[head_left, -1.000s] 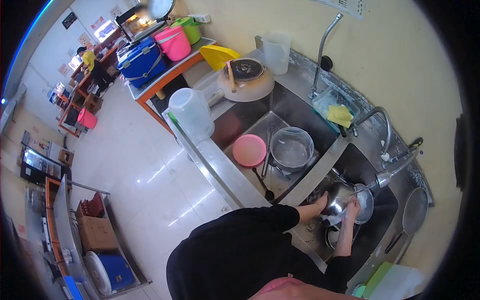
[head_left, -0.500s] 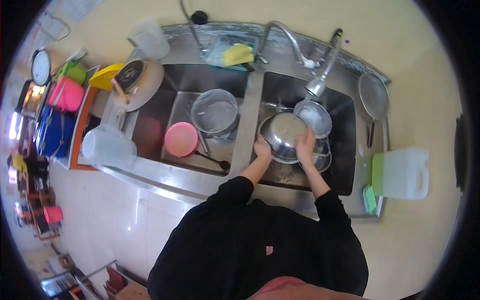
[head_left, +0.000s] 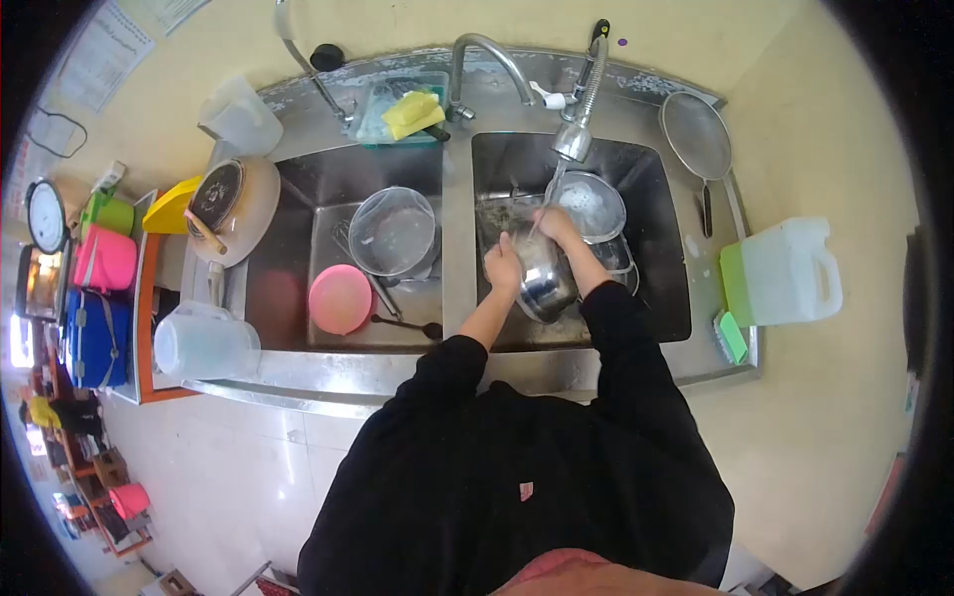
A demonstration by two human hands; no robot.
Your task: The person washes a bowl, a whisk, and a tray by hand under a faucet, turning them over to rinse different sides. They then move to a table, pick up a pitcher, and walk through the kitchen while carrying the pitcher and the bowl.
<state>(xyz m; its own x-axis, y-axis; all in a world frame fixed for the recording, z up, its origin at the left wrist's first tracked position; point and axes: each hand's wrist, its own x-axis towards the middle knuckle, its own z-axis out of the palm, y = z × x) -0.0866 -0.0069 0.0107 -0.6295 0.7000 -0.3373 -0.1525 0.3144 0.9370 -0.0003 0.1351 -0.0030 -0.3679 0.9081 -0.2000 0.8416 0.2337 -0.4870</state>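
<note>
In the right basin, a shiny metal bowl (head_left: 545, 281) is tilted under the spray faucet (head_left: 572, 139), and water runs down beside my fingers. My left hand (head_left: 503, 266) grips the bowl's left side, thumb up. At its upper edge, my right hand (head_left: 558, 226) is closed on the rim, its fingertips partly hidden. Behind my right hand lies a round metal strainer or bowl (head_left: 593, 206) with suds on it. Another metal piece (head_left: 620, 260) rests below that, partly covered by my right arm.
The left basin holds a clear bowl (head_left: 393, 231), a pink bowl (head_left: 340, 299) and a dark spoon (head_left: 407, 326). A strainer (head_left: 696, 137), jug (head_left: 780, 273) and green brush (head_left: 730, 338) stand right. A pitcher (head_left: 207, 341) and pan (head_left: 234, 212) are left.
The metal bowl has gone from bottom-up to tilted on its side under the running water. My right hand has moved up and left to its rim. The view has shifted.
</note>
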